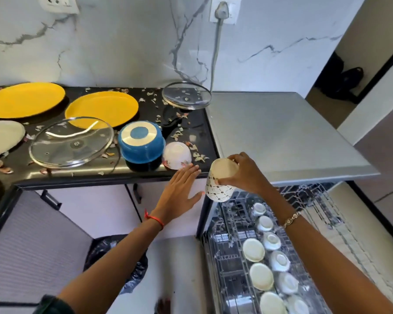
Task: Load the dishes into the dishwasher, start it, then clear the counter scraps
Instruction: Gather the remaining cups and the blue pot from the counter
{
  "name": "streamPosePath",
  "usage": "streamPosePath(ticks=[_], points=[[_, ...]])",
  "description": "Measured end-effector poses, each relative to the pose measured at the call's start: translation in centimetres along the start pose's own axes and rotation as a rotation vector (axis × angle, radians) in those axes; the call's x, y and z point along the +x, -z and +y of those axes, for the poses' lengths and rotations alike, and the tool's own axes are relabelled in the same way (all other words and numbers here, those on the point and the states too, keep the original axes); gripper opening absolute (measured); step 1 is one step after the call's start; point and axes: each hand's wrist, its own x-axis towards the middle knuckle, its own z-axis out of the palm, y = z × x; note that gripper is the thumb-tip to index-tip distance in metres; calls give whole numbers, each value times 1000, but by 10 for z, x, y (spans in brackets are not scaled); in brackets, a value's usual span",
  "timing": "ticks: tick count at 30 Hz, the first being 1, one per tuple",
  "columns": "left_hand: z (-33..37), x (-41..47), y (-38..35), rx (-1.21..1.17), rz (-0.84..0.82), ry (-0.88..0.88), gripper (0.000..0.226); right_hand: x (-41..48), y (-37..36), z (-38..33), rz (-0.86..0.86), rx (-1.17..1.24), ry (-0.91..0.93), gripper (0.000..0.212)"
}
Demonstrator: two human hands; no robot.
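My right hand (243, 175) grips a white patterned cup (220, 184), held upside down above the near end of the dishwasher's pulled-out upper rack (225, 264). Several cups and bowls sit inverted in that rack. My left hand (179, 191) is open with straight fingers, just below the counter's front edge, close to an upturned white floral bowl (177, 155). Next to that bowl stands an inverted blue pot (142, 141). Two yellow plates (101, 108) (24, 99), two glass lids (72, 142) (186, 95) and a white plate (2, 137) lie on the black counter (95, 172).
Onion-skin scraps (177, 132) are scattered over the counter. The dishwasher's grey top (281, 132) adjoins the counter on the right. A bin with a black bag (116, 252) stands on the floor below. A plugged cable (216, 53) hangs down the marble wall.
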Motion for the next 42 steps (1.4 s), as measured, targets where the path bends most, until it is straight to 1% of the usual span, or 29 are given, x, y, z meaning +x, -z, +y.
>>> streamPosePath(ticks=[3, 7, 10, 13, 19, 22, 28, 33, 37, 42], points=[[34, -12, -33, -59, -75, 38, 63, -27, 1, 34, -33, 36, -21, 85], [73, -21, -71, -60, -161, 56, 68, -58, 0, 76, -64, 43, -50, 84], [91, -25, -92, -81, -204, 107, 71, -74, -2, 108, -72, 48, -68, 85], [104, -31, -111, -85, -258, 142, 71, -83, -8, 139, -78, 71, -120, 91], [114, -47, -154, -92, -497, 209, 86, -85, -32, 195, -60, 139, -206, 88], [113, -52, -176, -55, -632, 253, 91, -77, -49, 219, -78, 121, -217, 91], [105, -53, -207, -4, -808, 300, 96, -53, -84, 247, -142, 63, -212, 92], [105, -50, -227, 24, -890, 290, 98, -38, -109, 263, -200, 49, -239, 92], [105, -51, -237, 49, -913, 295, 94, -36, -129, 272, -235, 68, -247, 92], [102, -54, -243, 19, -940, 316, 96, -32, -149, 276, -281, 40, -241, 94]])
